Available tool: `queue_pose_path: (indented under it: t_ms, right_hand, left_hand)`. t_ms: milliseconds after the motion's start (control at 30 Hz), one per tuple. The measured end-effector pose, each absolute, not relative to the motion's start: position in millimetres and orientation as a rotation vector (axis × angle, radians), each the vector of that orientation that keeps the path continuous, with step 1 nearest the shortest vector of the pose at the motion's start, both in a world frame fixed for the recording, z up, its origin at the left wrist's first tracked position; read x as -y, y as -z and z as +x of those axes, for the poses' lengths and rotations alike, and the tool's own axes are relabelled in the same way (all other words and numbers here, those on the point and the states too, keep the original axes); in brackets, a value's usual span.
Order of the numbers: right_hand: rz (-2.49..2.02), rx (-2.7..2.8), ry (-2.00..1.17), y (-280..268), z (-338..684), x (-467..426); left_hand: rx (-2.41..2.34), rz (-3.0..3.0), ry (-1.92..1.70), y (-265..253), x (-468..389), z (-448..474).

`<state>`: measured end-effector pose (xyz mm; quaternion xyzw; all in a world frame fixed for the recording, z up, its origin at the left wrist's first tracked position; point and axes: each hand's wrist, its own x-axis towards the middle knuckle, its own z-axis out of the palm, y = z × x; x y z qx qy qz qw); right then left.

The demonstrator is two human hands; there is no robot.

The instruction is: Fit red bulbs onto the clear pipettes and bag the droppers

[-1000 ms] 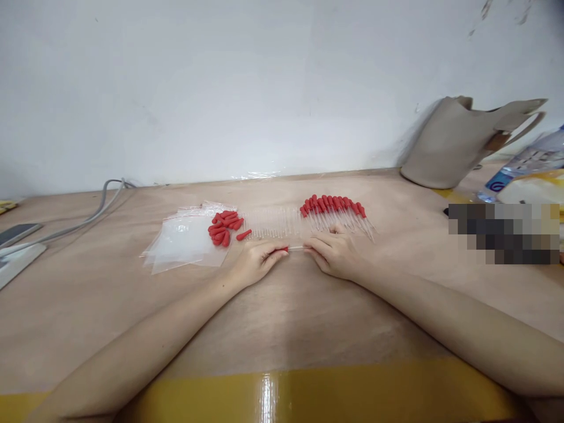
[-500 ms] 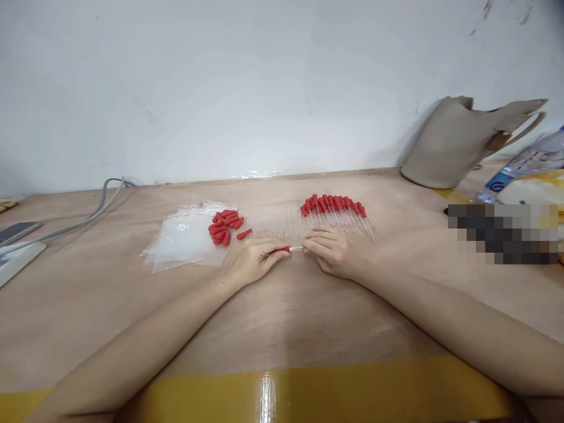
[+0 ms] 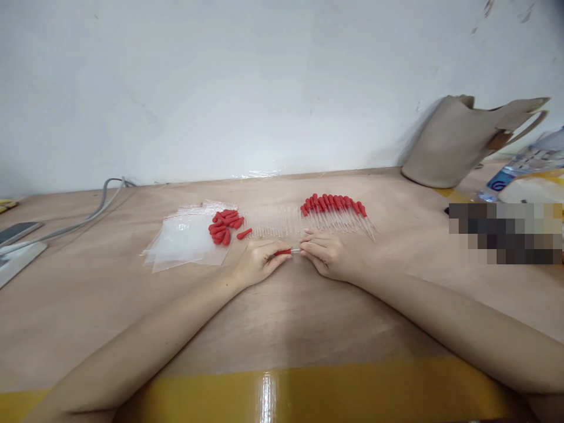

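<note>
My left hand (image 3: pixel 259 261) pinches a red rubber dropper bulb (image 3: pixel 283 252) between thumb and fingers. Out of the bulb's right end runs a clear glass dropper tube (image 3: pixel 296 251), whose other end my right hand (image 3: pixel 325 254) grips; its tip is hidden by the fingers. Just beyond my left hand lie a single red bulb (image 3: pixel 244 234) and a pile of red bulbs (image 3: pixel 225 222). Behind both hands is a row of bare glass tubes (image 3: pixel 273 222). Past my right hand, droppers with red bulbs on them (image 3: pixel 335 205) lie side by side.
Clear zip bags (image 3: pixel 183 238) lie stacked left of the bulbs. A grey cable (image 3: pixel 83 224) and a phone (image 3: pixel 17 232) are at the far left. A beige bag (image 3: pixel 453 144) and a plastic bottle (image 3: pixel 511 176) stand at the right, by the wall.
My right hand has moved slightly left, closer to my left hand. Less of the glass tube shows between them, and more of the red bulb is visible.
</note>
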<state>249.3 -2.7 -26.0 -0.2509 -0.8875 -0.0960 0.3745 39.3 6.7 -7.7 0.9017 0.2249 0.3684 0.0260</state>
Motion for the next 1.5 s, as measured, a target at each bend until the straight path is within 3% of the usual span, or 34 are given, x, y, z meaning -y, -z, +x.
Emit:
queue_pose_path:
  t_ms: [367, 567, 667, 800, 1067, 1300, 1500]
  right_hand:
    - [-0.763, 2.246, 0.130, 30, 241, 0]
    - [-0.889, 2.331, 0.157, 6, 241, 11]
    - [-1.098, 2.390, 0.238, -9, 244, 17]
    - [-1.351, 2.229, 0.052, -23, 267, 2]
    - [-2.081, 1.716, -0.115, -30, 335, -61]
    - [-2.128, 1.717, -0.184, -13, 338, -62]
    - [-2.117, 1.750, -0.062, -19, 336, -58]
  left_hand:
    - [-0.707, 2.846, -1.109, 4, -6, 39]
    - [-0.742, 2.865, -1.172, 6, -9, 38]
    - [-0.882, 2.818, -1.154, 6, -8, 36]
    - [-1.144, 2.704, -1.043, 8, -9, 35]
    - [-1.077, 2.681, -0.900, 13, -15, 35]
    - [-1.081, 2.698, -0.870, 12, -13, 35]
    - [-1.300, 2.802, -0.969, 15, -19, 30]
